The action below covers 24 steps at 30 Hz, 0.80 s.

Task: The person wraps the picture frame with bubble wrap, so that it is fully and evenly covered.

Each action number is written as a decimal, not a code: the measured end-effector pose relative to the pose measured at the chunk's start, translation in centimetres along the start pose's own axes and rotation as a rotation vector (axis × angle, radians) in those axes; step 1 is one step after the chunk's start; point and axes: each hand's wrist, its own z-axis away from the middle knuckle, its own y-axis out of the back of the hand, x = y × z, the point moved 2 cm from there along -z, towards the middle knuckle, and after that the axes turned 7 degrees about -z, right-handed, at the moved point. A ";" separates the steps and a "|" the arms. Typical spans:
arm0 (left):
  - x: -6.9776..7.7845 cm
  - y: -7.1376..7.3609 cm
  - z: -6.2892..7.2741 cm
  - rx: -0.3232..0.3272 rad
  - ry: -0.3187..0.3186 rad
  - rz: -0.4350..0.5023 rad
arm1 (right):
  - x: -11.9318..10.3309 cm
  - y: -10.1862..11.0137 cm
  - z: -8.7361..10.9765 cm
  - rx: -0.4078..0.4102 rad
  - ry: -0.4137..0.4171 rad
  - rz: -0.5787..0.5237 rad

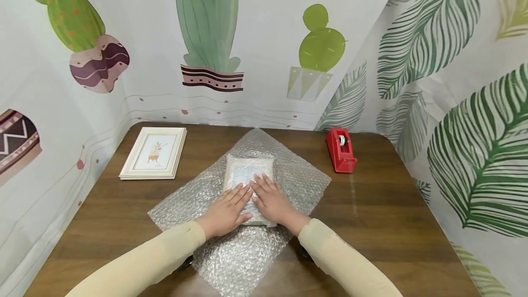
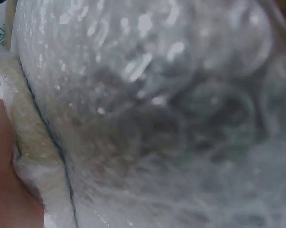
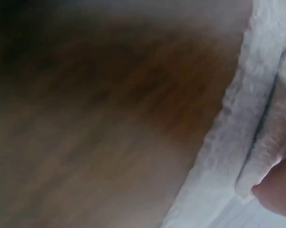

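Observation:
A white-edged rectangular package (image 1: 249,167), wrapped in clear bubble wrap, lies near the middle of a larger bubble wrap sheet (image 1: 231,260). A pale blue patch shows through its top. My left hand (image 1: 226,210) rests flat on the package's lower left part, fingers extended. On the lower right part lies my right hand (image 1: 274,200), also with straight fingers, and the fingertips of both hands come close together. In the left wrist view, the wrapped side of the package (image 2: 33,137) stands beside the shiny bubble wrap (image 2: 133,71). The right wrist view has the package's edge (image 3: 275,114) next to a finger.
A cream picture frame (image 1: 180,152) with a plant drawing lies at the back left of the brown wooden table (image 1: 383,223). At the back right stands a red tape dispenser (image 1: 341,150). Cactus- and leaf-printed cloth (image 1: 268,58) hangs behind the table.

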 end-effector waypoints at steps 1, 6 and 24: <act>0.1 0.0 -0.2 -0.016 0.008 0.005 | 0.3 0.3 0.5 -0.005 0.008 -0.015; 0.2 0.2 -0.9 -0.060 0.017 0.004 | 1.5 2.0 3.8 0.024 0.140 0.034; 0.0 0.2 -0.5 -0.127 0.049 0.054 | -0.2 1.4 5.8 0.138 0.284 0.230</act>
